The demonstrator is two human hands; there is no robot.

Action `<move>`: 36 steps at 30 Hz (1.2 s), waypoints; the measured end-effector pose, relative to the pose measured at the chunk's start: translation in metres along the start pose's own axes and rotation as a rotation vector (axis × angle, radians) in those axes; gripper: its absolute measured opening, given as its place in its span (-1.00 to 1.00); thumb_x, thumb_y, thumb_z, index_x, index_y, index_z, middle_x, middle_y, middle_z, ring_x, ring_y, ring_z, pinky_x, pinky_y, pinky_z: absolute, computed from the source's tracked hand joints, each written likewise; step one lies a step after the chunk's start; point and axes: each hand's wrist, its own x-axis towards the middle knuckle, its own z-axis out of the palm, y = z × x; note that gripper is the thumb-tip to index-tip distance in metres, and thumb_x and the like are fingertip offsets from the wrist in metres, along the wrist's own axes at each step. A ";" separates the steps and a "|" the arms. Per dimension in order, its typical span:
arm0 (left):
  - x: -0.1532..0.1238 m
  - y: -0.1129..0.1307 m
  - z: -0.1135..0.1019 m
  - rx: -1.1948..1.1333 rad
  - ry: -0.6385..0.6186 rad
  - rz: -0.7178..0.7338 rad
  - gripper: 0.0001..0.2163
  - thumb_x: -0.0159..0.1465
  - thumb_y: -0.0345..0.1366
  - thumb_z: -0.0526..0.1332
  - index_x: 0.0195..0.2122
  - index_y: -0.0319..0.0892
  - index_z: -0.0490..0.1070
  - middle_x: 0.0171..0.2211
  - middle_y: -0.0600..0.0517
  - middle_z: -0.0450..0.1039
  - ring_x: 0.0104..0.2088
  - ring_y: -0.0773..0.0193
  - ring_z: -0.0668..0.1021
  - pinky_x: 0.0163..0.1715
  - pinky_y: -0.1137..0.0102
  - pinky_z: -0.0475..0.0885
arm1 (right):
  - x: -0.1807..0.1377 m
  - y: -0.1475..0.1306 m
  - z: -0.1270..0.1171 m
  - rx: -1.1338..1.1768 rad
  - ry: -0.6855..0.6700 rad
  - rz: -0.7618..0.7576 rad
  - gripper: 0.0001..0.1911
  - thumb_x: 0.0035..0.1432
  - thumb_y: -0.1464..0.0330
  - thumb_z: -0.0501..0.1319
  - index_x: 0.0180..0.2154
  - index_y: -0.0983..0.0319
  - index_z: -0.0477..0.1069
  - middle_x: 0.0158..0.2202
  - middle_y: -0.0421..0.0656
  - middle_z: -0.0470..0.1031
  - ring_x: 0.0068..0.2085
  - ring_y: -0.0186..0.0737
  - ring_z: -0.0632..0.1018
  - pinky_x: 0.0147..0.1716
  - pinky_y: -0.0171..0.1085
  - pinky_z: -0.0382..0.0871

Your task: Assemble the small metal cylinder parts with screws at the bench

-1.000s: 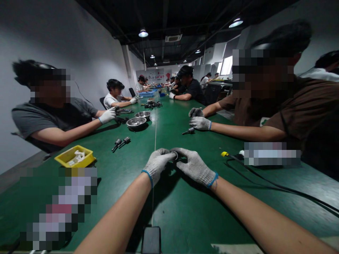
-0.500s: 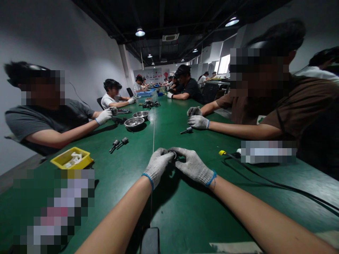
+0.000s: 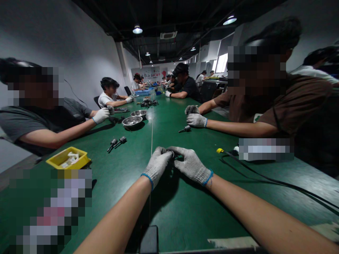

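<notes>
My left hand [image 3: 158,165], in a pale knitted glove with a blue cuff, closes its fingers around a small dark round part with a shiny rim [image 3: 173,154]. On the other side of that part, my right hand [image 3: 192,165], gloved alike, pinches it with thumb and fingers. The two hands meet just above the green table [image 3: 113,197]. Most of the part is hidden by the gloves, so its kind cannot be made out. Beyond my left hand lie two dark cylindrical metal parts with thin shafts [image 3: 116,143].
A yellow bin [image 3: 84,160] holding white pieces is at left. Metal bowls [image 3: 132,122] stand farther back. A similar shafted part [image 3: 184,129] lies near a right-hand co-worker's gloved hands [image 3: 196,120]. Black cables [image 3: 261,176] cross the right side. Another co-worker sits at left.
The view has shifted a little, so the surroundings sit slightly farther left. Both hands keep nearly the same grip on the small part.
</notes>
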 end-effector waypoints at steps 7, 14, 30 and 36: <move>0.002 -0.001 -0.002 -0.010 -0.023 0.043 -0.83 0.19 -0.22 0.30 -0.34 -0.13 0.31 -0.55 0.17 0.28 -0.57 0.41 0.33 -0.55 0.51 0.20 | 0.001 -0.002 -0.002 -0.006 0.005 -0.020 -0.53 0.04 0.50 0.30 0.02 0.15 0.63 -0.03 -0.12 0.71 -0.05 -0.07 0.71 0.07 -0.08 0.59; 0.002 0.001 -0.001 0.074 0.081 0.293 -0.81 0.20 -0.24 0.30 -0.40 -0.13 0.27 -0.52 0.18 0.25 -0.48 0.36 0.34 -0.45 0.47 0.24 | 0.001 -0.002 -0.002 -0.053 0.072 -0.070 -0.58 0.09 0.45 0.33 0.02 0.17 0.62 -0.04 -0.08 0.71 -0.08 -0.07 0.72 0.02 -0.13 0.61; -0.012 0.016 -0.008 0.748 0.218 0.643 -0.84 0.30 -0.32 0.30 -0.19 -0.08 0.70 -0.35 -0.02 0.52 -0.33 0.18 0.57 -0.28 0.36 0.39 | -0.002 0.007 0.004 -0.189 0.184 -0.168 -0.57 0.12 0.46 0.31 0.05 0.14 0.59 -0.02 -0.08 0.71 -0.04 -0.06 0.71 0.04 -0.12 0.61; -0.008 0.017 -0.010 0.588 0.234 0.651 -0.88 0.29 -0.31 0.29 -0.27 -0.15 0.64 -0.31 -0.04 0.56 -0.30 0.18 0.57 -0.23 0.35 0.42 | 0.000 0.004 0.003 -0.171 0.172 -0.165 -0.56 0.13 0.47 0.30 0.06 0.13 0.56 0.00 -0.10 0.69 -0.01 -0.07 0.69 0.08 -0.11 0.58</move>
